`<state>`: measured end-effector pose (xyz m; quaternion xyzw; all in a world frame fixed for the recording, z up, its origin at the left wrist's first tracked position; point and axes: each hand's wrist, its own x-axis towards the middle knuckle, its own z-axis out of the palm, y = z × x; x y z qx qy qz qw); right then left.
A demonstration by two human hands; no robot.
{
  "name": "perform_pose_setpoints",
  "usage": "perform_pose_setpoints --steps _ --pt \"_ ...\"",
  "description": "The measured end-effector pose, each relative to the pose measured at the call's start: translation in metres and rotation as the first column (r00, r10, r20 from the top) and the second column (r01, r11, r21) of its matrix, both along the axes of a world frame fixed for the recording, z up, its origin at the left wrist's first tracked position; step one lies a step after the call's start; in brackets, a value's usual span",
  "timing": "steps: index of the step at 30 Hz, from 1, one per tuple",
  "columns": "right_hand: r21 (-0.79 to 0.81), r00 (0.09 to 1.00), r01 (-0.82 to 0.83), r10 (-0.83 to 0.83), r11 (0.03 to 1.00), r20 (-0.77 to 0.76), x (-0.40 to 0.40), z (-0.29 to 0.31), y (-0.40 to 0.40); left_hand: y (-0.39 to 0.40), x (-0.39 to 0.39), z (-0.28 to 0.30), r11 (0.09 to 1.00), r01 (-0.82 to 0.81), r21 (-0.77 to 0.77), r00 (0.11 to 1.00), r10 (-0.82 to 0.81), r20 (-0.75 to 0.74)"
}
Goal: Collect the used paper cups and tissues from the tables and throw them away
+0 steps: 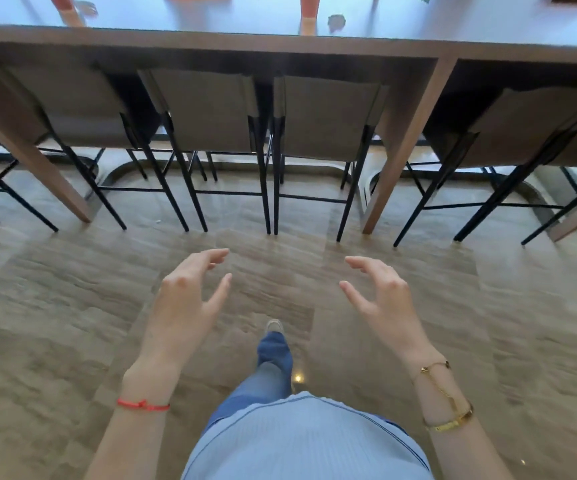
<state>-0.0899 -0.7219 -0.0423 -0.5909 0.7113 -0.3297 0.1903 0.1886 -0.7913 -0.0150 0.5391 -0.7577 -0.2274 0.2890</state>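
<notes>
A long table with a glossy top runs across the top of the head view. On it stand an orange paper cup near the middle and another orange cup at the left, both cut off by the frame edge. A crumpled tissue lies just right of the middle cup, and a second crumpled piece lies beside the left cup. My left hand and my right hand hover over the floor in front of me, fingers spread and relaxed, holding nothing, well short of the table.
Several grey chairs with thin black legs are tucked under the table, between its wooden legs. A second table adjoins at the right. The polished stone floor lies between me and the chairs. My leg steps forward.
</notes>
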Motion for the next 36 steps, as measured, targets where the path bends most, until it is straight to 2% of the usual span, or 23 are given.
perform_pose_setpoints --steps 4,10,17,25,36 --pt "-0.019 1.0 0.03 -0.031 0.999 -0.001 -0.019 0.009 -0.095 -0.104 -0.023 0.006 0.999 0.032 -0.014 0.999 -0.032 0.003" --pt "-0.12 0.994 0.101 -0.104 0.988 -0.021 -0.057 0.037 -0.236 -0.254 -0.062 0.027 0.989 0.087 -0.119 0.996 -0.085 0.02" --pt "-0.137 0.99 0.132 -0.137 0.982 -0.032 -0.104 0.05 -0.353 -0.388 -0.121 0.044 0.974 0.154 -0.169 0.988 -0.155 0.006" --pt "-0.145 0.99 0.13 -0.137 0.981 -0.037 -0.182 0.038 -0.49 -0.526 -0.202 0.048 0.973 0.12 -0.195 0.991 -0.13 -0.036" --pt "-0.176 0.993 0.013 -0.034 0.984 -0.117 -0.296 0.079 -0.713 -0.724 -0.32 0.066 0.972 0.053 -0.227 0.995 -0.07 -0.07"
